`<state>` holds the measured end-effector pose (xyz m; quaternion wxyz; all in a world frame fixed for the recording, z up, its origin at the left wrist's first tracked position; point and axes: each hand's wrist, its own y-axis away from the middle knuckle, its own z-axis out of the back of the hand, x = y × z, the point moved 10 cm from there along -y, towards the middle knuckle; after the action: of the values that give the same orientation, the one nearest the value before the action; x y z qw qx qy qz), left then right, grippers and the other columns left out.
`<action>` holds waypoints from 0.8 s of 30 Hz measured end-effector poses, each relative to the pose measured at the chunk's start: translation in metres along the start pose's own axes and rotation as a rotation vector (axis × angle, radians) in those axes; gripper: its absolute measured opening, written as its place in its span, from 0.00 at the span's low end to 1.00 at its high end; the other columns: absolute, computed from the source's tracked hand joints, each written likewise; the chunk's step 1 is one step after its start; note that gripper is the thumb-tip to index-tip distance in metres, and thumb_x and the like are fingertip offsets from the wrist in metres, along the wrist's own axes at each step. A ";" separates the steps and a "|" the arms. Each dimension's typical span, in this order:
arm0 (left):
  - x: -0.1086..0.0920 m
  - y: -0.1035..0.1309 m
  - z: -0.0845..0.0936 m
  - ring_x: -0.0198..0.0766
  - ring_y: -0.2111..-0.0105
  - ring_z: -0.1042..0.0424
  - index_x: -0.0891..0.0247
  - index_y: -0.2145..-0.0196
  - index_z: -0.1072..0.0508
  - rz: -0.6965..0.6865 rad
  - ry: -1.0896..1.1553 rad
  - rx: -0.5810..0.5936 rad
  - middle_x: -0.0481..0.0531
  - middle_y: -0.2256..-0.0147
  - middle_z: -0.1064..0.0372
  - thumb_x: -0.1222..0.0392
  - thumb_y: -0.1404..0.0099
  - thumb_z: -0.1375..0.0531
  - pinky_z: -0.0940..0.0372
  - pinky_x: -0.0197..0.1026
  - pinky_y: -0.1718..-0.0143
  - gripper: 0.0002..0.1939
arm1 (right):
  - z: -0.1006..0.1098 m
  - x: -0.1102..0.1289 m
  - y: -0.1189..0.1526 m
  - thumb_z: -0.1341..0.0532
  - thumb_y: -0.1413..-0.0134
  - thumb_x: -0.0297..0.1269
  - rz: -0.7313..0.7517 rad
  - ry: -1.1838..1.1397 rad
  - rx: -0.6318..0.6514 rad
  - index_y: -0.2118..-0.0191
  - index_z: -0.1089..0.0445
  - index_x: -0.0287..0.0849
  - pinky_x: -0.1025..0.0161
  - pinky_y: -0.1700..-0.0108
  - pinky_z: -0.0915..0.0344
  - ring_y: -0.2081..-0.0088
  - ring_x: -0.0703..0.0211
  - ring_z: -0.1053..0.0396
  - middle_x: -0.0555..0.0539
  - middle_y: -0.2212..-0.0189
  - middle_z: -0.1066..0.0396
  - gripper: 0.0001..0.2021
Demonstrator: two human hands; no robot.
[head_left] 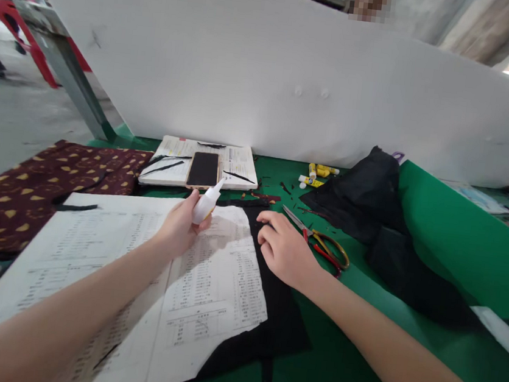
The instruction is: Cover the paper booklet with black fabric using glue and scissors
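Note:
My left hand (181,224) is closed round a small white squeeze bottle (205,206), its pointed nozzle tilted up to the right. Under that hand lies a large printed paper sheet (215,291) with a curved, cut right edge. Black fabric (279,316) shows beneath the paper along that edge. My right hand (282,246) rests over the black fabric beside the paper, fingers loosely curled and apart, with nothing visible in them. Close to its right are scissors (318,238) with red and yellow handles, lying partly spread on the green table (345,361).
Behind the paper, a phone (203,170) lies on an open book (167,151). Patterned maroon cloth (52,189) is at left. Several yellow glue sticks (312,172), crumpled black cloth (369,192) and a green divider (460,239) stand right. A white partition (250,68) closes the back.

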<state>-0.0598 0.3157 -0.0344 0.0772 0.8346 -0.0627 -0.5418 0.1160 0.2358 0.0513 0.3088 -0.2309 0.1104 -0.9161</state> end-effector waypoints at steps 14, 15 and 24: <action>-0.004 0.006 -0.015 0.38 0.57 0.29 0.58 0.57 0.31 -0.132 -0.111 0.100 0.52 0.54 0.30 0.52 0.35 0.41 0.31 0.39 0.60 0.12 | -0.063 -0.021 -0.079 0.41 0.40 0.44 -0.374 -0.585 -0.100 0.53 0.31 0.38 0.63 0.60 0.27 0.61 0.59 0.24 0.42 0.58 0.23 0.15; -0.005 0.007 -0.016 0.38 0.57 0.29 0.58 0.56 0.30 -0.140 -0.126 0.103 0.53 0.54 0.31 0.53 0.36 0.41 0.31 0.39 0.59 0.12 | -0.059 -0.024 -0.081 0.41 0.40 0.43 -0.371 -0.580 -0.118 0.54 0.31 0.38 0.63 0.59 0.27 0.60 0.59 0.24 0.42 0.58 0.23 0.15; -0.007 0.005 -0.014 0.37 0.64 0.27 0.62 0.62 0.27 -0.117 -0.172 0.067 0.53 0.60 0.31 0.53 0.37 0.40 0.33 0.37 0.69 0.11 | 0.015 -0.134 -0.077 0.38 0.41 0.40 -0.511 -0.187 -0.274 0.49 0.32 0.39 0.50 0.49 0.32 0.52 0.53 0.30 0.42 0.52 0.29 0.16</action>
<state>-0.0503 0.3134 -0.0214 0.0119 0.7893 -0.0386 -0.6127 0.1779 0.3780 0.0439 0.0432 -0.3739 0.1423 -0.9155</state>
